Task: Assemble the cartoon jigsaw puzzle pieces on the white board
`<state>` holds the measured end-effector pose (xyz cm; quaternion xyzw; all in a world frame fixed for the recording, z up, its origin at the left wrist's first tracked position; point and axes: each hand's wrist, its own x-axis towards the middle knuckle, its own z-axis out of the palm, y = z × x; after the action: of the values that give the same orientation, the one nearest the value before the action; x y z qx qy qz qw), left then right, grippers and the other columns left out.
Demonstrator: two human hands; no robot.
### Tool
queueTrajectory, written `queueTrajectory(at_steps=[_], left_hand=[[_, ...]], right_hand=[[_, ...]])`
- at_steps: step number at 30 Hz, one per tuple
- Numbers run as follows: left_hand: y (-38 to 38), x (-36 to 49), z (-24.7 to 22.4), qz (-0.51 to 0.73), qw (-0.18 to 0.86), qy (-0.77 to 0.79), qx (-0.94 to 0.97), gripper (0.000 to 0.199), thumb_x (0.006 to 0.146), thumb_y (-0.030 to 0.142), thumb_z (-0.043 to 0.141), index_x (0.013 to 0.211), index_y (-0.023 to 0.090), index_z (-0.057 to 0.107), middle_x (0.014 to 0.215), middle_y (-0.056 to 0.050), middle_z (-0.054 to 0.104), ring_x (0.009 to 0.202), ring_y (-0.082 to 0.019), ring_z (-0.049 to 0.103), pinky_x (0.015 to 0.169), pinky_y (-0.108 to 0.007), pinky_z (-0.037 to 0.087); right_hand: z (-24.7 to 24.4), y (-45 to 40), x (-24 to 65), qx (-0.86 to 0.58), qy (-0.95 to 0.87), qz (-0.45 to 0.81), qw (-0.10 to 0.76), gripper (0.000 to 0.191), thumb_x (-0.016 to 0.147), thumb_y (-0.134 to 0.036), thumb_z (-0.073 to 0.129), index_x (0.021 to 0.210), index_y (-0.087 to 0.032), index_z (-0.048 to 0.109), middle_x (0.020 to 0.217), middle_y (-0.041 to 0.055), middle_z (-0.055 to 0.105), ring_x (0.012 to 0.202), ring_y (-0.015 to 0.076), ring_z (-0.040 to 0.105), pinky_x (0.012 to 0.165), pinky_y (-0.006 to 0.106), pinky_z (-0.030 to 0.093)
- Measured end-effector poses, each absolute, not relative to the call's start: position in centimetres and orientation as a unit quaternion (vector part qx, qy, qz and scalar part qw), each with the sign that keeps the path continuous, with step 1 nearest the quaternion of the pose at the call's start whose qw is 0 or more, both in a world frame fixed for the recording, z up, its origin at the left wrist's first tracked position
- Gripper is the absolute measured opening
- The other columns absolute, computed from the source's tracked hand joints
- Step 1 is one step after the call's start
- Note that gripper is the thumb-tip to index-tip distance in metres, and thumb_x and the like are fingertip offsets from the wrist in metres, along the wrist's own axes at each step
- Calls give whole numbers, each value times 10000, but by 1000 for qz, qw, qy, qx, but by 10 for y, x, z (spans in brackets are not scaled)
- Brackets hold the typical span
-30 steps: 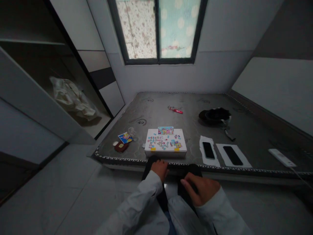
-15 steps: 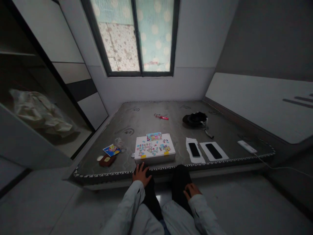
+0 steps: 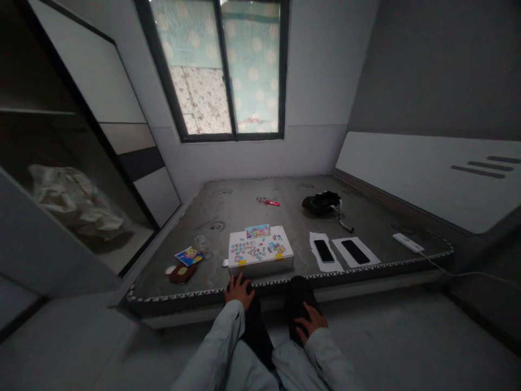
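My left hand (image 3: 240, 291) lies with fingers spread on my left knee, just in front of the bed's edge. On my right thigh rests my right hand (image 3: 312, 321), its fingers apart and nothing in it. Closest to both hands is a white box (image 3: 261, 267) near the mattress edge. Many small colourful pieces, perhaps stickers, cover its top, and a colourful picture card (image 3: 258, 231) lies at its back edge. Neither hand touches the box.
Left of the box are a blue picture card (image 3: 189, 256), a brown item (image 3: 183, 273) and clear plastic (image 3: 201, 244). To the right, two phones (image 3: 323, 251) lie on white sheets. A dark cap (image 3: 322, 203), a red strap (image 3: 268, 202) and a power strip (image 3: 408, 243) are farther out on the mattress (image 3: 228, 209).
The camera view has tilted and shifted slightly. My right hand has slid a little forward on my thigh, its fingers more spread. My left hand stays on the knee.
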<state>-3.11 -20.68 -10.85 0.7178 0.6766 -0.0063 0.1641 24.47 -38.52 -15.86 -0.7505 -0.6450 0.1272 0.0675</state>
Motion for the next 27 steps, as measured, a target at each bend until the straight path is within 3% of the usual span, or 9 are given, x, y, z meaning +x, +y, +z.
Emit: queueTrajectory(at_steps=[7, 13, 22, 27], left_hand=[[-210, -37, -107, 14, 173, 683, 709, 512, 973, 445, 601, 1481, 446, 670, 1846, 52, 277, 1715, -359, 164, 1279, -677, 331], [-211, -40, -104, 16, 166, 687, 707, 518, 968, 412, 604, 1481, 418, 676, 1841, 36, 292, 1710, -367, 180, 1274, -683, 335], [-206, -39, -115, 30, 159, 694, 701, 504, 966, 369, 592, 1456, 420, 697, 1829, 36, 323, 1708, -362, 189, 1266, -701, 322], [-206, -36, -118, 29, 160, 694, 701, 505, 956, 379, 581, 1446, 414, 700, 1825, 37, 335, 1706, -348, 201, 1280, -666, 319]], right_hand=[[-188, -374, 265, -733, -664, 85, 121, 421, 944, -338, 630, 1319, -362, 821, 1692, 78, 533, 1543, 348, 523, 1249, 525, 440], [-177, -345, 280, -740, -659, 109, 80, 506, 934, -354, 631, 1422, -361, 764, 1729, 82, 478, 1576, 341, 484, 1257, 529, 443], [-171, -309, 289, -753, -649, 34, 103, 509, 914, -318, 631, 1401, -357, 777, 1720, 76, 488, 1565, 322, 502, 1281, 500, 412], [-175, -296, 301, -758, -643, 23, 104, 485, 885, -307, 653, 1341, -343, 812, 1678, 91, 544, 1533, 340, 541, 1241, 501, 467]])
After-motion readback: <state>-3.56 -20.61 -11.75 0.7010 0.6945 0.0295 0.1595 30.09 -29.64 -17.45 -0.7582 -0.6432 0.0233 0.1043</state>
